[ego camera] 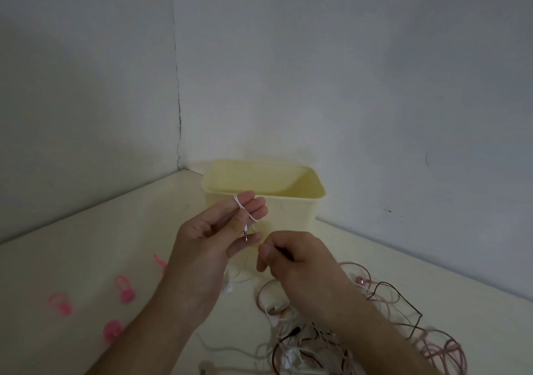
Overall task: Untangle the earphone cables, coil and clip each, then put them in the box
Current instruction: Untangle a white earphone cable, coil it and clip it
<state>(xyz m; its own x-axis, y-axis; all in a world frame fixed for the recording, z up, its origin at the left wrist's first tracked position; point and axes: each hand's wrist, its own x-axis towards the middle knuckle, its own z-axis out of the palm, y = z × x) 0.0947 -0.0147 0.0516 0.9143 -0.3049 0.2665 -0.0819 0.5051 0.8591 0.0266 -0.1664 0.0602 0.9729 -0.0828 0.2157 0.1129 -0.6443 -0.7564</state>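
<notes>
Just below the middle of the frame the left hand (215,230) is raised with its fingers straight and a white earphone cable (243,209) looped across them; the thumb pins the cable, and its metal plug (246,234) hangs down beside the thumb. Right of it, close by, the right hand (291,255) has its fingers curled, thumb and forefinger pinching the same white cable where it runs down toward the table (86,245); the strand between the hands is thin and faint.

Directly behind both hands stands the pale yellow box (288,207), open at the top, set in the corner where the two grey walls (375,72) meet. Its front wall is partly covered by the left fingers.

At lower right, under and around the right forearm, lies the tangled heap of cables (317,343): white, black and pink strands crossing one another, with a pink coil (441,351) at the far right edge and a black loop (403,302) beside the wrist. An earbud (229,288) lies between the two wrists.

At lower left four pink clips (124,288) lie apart from each other on the cream surface, left of the left forearm, blurred.

The table's far edges run along both walls. Bare surface shows at left, beyond the clips, and at right between the box and the heap.
</notes>
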